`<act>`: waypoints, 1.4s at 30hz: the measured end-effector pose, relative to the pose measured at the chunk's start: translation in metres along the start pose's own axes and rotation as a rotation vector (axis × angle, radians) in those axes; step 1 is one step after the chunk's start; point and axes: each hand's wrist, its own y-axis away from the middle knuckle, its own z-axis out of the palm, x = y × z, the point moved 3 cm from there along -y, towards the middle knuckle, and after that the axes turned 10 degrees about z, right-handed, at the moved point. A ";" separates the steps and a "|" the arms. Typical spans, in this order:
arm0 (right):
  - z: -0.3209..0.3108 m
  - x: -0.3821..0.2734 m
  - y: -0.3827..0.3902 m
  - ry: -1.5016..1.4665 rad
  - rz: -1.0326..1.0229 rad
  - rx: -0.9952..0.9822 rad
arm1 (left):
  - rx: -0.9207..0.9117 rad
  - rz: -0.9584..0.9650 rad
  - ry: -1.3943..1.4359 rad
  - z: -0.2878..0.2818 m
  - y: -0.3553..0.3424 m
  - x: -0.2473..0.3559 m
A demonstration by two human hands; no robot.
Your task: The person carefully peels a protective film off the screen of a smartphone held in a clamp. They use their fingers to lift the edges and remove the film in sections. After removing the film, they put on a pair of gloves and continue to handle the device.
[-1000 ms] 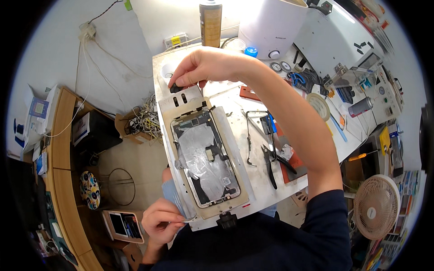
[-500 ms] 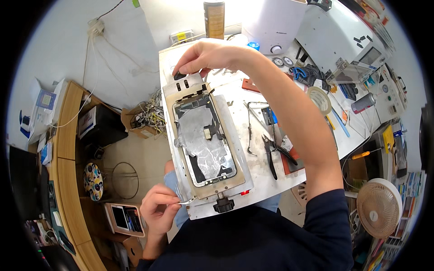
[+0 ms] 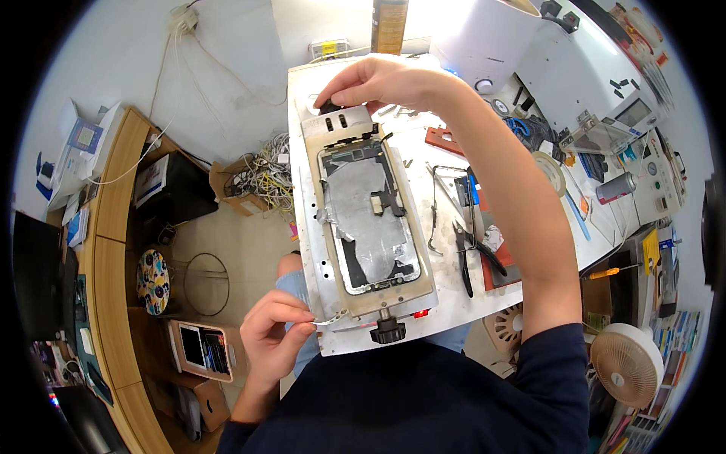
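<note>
On the bench lies a metal clamping fixture point(image 3: 423, 261) with a phone frame point(image 3: 361, 212) in it, its inside lined with crumpled silver foil and black patches. My right hand point(image 3: 378, 82) reaches across to the far end, fingers closed round a black knob point(image 3: 330, 107) there. A second black knob point(image 3: 387, 330) sticks out of the near end. Beside the fixture's near left corner, my left hand point(image 3: 276, 329) pinches a thin, curved whitish strip point(image 3: 327, 321). The strip's far tip meets that corner; what it is made of I cannot tell.
Right of the fixture lie black-handled pliers point(image 3: 463, 261), a bent wire frame point(image 3: 435, 212) and a red-brown mat point(image 3: 497, 280). A brown can point(image 3: 388, 26) and a white appliance point(image 3: 480, 41) stand at the back. Bundled cables point(image 3: 272, 174) sit left below the bench.
The view has shifted, so the bench and fixture sit further right in the picture. My left hand still pinches the strip, and my right hand stays on the far knob.
</note>
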 end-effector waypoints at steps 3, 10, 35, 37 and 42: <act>0.000 0.002 -0.001 -0.040 0.024 -0.008 | -0.010 0.012 -0.010 -0.001 -0.001 0.001; -0.004 -0.002 0.007 -0.011 0.053 0.008 | -0.023 0.032 -0.019 -0.001 -0.003 0.001; -0.001 0.000 0.006 -0.028 0.060 0.032 | -0.003 0.020 0.018 0.000 -0.003 -0.001; -0.002 -0.001 0.006 -0.031 0.058 0.035 | -0.003 0.021 0.020 0.000 -0.003 -0.001; 0.000 -0.004 0.010 0.003 0.062 0.065 | -0.017 -0.006 0.007 0.000 -0.002 0.000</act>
